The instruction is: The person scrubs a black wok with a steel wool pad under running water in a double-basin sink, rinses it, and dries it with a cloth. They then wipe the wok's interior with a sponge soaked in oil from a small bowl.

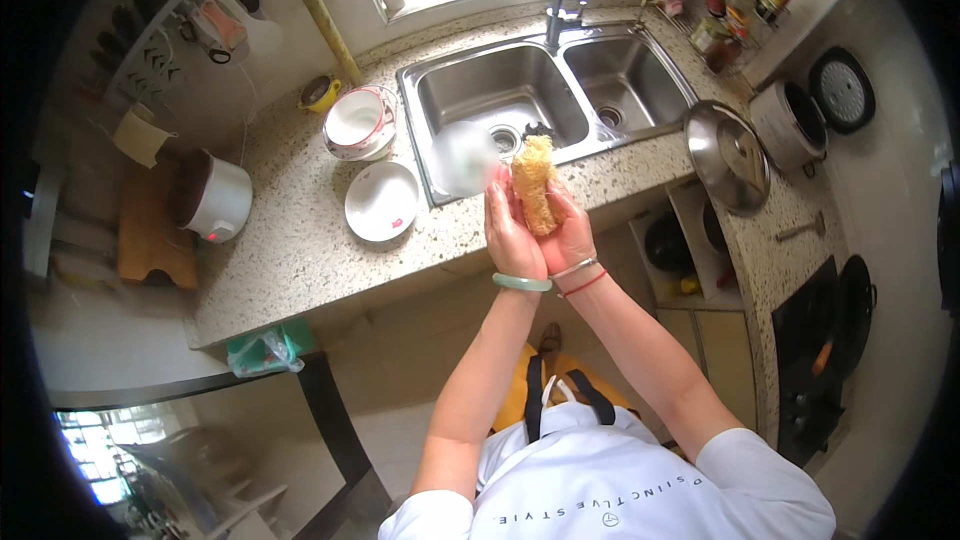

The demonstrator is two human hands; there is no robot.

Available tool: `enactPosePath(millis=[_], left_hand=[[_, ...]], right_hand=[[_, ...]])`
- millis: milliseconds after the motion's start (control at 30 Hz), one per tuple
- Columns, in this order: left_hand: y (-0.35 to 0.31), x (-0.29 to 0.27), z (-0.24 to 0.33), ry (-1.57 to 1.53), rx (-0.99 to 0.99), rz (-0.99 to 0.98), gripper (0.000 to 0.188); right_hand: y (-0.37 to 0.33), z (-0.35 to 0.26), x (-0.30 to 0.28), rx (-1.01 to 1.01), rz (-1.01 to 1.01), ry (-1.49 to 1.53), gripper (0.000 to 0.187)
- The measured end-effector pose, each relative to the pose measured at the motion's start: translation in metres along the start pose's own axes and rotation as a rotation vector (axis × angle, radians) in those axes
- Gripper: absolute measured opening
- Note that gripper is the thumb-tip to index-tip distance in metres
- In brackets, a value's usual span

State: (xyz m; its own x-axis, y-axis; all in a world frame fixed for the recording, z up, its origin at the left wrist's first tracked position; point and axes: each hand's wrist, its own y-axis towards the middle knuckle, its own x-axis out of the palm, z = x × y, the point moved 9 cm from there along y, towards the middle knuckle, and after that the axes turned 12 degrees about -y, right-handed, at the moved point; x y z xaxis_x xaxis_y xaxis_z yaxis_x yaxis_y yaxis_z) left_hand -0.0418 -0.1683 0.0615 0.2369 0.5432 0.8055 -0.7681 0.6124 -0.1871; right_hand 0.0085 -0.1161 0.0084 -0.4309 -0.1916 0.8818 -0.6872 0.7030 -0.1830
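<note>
My left hand [512,230] and my right hand [570,225] are cupped together, just in front of the double sink [480,90]. Between the palms lies a long, rough, golden-yellow loofah sponge [535,185], held by both hands and pointing toward the sink. Just beyond its far end is a small dark clump [538,128], too small to make out. To the left of my hands a pale round shape [465,158] is blurred over the sink's front left corner; its kind does not show.
Left of the sink stand stacked bowls [355,120] and a white dish [382,202]. Farther left is a white electric pot [220,200]. A faucet [556,10] rises behind the sink. On the right are a large metal lid [728,155], a rice cooker [785,125] and a stove [805,360].
</note>
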Motion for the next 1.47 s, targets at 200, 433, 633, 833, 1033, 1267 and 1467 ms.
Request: enactPosePath(millis=[200,433,633,833,1033,1267,1467], left_hand=[[0.103,-0.040,-0.013,0.052,-0.039,0.125,0.051],[0.215,-0.138,-0.055,0.242,-0.231,0.245,0.049],[0.258,-0.215,-0.081,0.251,-0.405,0.429,0.050],[0.288,-0.259,-0.101,0.343,-0.330,0.599,0.057],[0.299,-0.273,-0.122,0.464,-0.347,0.641,0.061],[0.301,-0.203,-0.066,0.239,-0.271,0.412,0.060],[0.292,-0.128,-0.035,0.352,-0.220,0.121,0.061]], right_hand=[[0.115,0.020,-0.023,0.007,0.147,-0.276,0.038],[0.230,0.082,-0.112,0.242,0.493,-0.972,0.037],[0.266,0.140,-0.172,0.512,0.520,-0.988,0.041],[0.298,0.169,-0.226,0.641,0.411,-1.473,0.041],[0.315,0.173,-0.288,0.691,0.309,-1.905,0.032],[0.301,0.140,-0.119,0.442,0.283,-0.860,0.053],[0.292,0.115,-0.008,0.249,0.008,-0.889,0.062]])
